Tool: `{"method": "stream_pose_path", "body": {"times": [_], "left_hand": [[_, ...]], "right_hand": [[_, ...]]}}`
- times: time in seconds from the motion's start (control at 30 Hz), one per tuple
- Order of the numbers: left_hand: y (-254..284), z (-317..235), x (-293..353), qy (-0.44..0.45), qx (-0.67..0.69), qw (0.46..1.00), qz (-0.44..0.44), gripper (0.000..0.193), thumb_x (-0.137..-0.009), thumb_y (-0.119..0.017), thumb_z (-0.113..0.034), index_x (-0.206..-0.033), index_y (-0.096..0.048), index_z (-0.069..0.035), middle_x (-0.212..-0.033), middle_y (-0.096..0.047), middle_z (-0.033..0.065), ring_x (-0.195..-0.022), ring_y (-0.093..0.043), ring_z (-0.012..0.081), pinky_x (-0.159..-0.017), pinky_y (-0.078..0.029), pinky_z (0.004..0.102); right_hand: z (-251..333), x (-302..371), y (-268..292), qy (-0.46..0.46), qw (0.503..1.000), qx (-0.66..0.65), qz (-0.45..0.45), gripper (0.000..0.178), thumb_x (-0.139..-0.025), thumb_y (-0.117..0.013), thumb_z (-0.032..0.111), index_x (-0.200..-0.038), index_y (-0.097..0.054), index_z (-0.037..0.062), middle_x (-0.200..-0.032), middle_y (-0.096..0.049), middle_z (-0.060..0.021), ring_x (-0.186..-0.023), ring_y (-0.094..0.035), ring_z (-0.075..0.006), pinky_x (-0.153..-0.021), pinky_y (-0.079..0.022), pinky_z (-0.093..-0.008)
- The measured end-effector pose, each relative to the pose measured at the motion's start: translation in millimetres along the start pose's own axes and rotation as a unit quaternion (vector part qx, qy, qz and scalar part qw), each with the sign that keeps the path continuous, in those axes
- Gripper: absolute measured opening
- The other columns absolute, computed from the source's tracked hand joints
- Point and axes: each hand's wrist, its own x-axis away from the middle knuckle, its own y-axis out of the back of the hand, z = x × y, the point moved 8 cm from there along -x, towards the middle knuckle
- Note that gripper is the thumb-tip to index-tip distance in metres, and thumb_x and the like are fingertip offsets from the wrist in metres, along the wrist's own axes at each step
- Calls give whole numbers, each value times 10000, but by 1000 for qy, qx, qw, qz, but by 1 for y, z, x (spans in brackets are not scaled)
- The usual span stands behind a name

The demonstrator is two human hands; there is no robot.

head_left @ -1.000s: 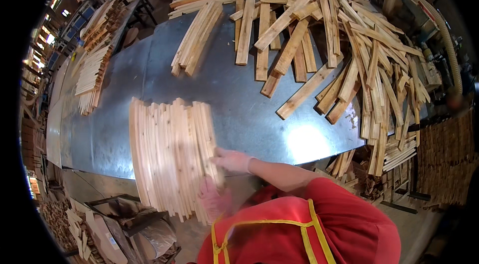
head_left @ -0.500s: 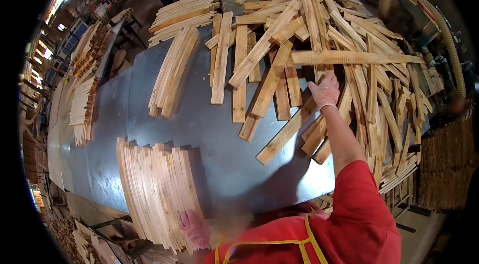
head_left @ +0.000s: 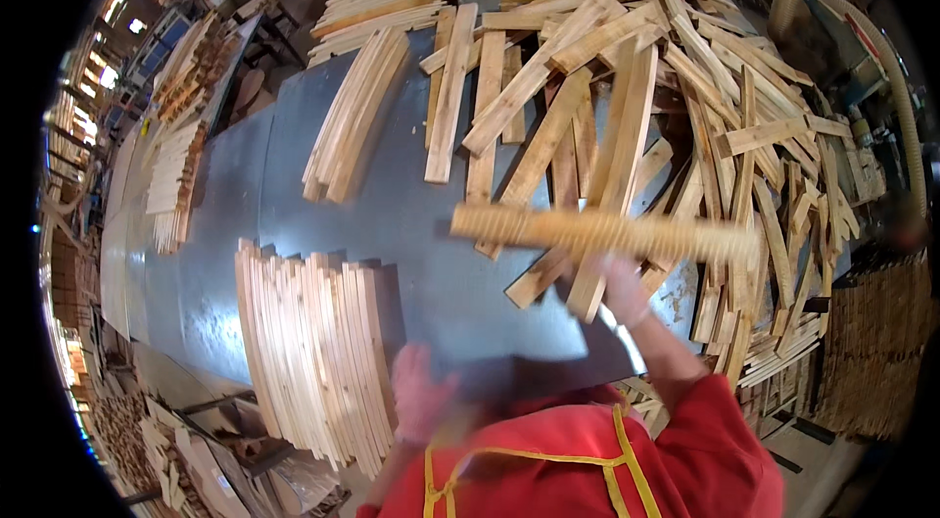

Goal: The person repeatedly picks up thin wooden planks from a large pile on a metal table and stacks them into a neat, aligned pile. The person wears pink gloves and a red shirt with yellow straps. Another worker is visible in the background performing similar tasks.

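Left hand in pink glove (head_left: 421, 393), blurred, now off the stack of pale narrow wooden strips (head_left: 313, 352), just right of it; fingers loosely spread, apparently nothing held. Right hand (head_left: 627, 293), blurred, lower than before, beside the near end of a long light-brown wooden plank (head_left: 625, 165); finger closure and grip can't be told. Tan ridged wooden board (head_left: 602, 232) now lies nearer and further left, crosswise over that plank, motion-smeared, cross-grooved. Far right: jumbled brown wooden planks (head_left: 749, 136).

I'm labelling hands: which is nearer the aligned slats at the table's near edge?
Left: the left hand is beside the aligned slats; the right hand is farther right, by scattered planks.
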Motion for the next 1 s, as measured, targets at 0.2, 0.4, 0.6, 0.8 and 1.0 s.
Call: {"method": "stream_pose_path", "body": {"times": [0.2, 0.4, 0.6, 0.8, 1.0], "left_hand": [[-120, -11, -28, -8, 530, 814, 239, 372, -985, -686, -169, -1326, -627, -30, -1255, -679, 89, -1191, -624, 207, -1026, -502, 341], [-57, -9, 22, 234, 533, 770, 261, 326, -966, -702, -212, -1230, -667, -24, -1027, -732, 55, -931, -672, 146, -834, -547, 342], [-4, 71, 105, 204, 324, 915, 130, 369, -935, -624, -263, -1232, -631, -44, -1092, -685, 242, -1038, -658, 477, -891, -530, 543], [26, 100, 131, 84, 47, 994, -49, 504, -877, -700, -275, -1288, -582, -9, -1293, -580, 237, -1193, -581, 466, -993, -473, 560], [27, 108, 113, 126, -62, 990, -21, 784, -832, -745, -312, -1496, -486, 14, -1535, -467, 206, -1430, -405, 452, -1184, -351, 568]], "right_hand": [[47, 116, -176, -343, 776, -529, 25, 449, -941, -725, 131, -1370, -653, 19, -1215, -741, -121, -1199, -661, -252, -1049, -524, -365], [-21, 134, -207, -372, 880, -296, 12, 268, -918, -761, 219, -1063, -748, -6, -1030, -762, -104, -916, -717, -202, -818, -579, -346], [-11, 128, -279, -399, 903, 42, 154, 569, -845, -739, 386, -1181, -693, -71, -1043, -750, -238, -1010, -741, -358, -888, -571, -411], [43, 82, -393, -189, 879, 210, 384, 737, -945, -631, 445, -1441, -513, -87, -1247, -687, -344, -1146, -686, -484, -1008, -537, -498], [78, 65, -303, -230, 878, -132, 397, 630, -980, -674, 387, -1448, -567, -22, -1164, -714, -180, -989, -716, -266, -885, -578, -389]]}}
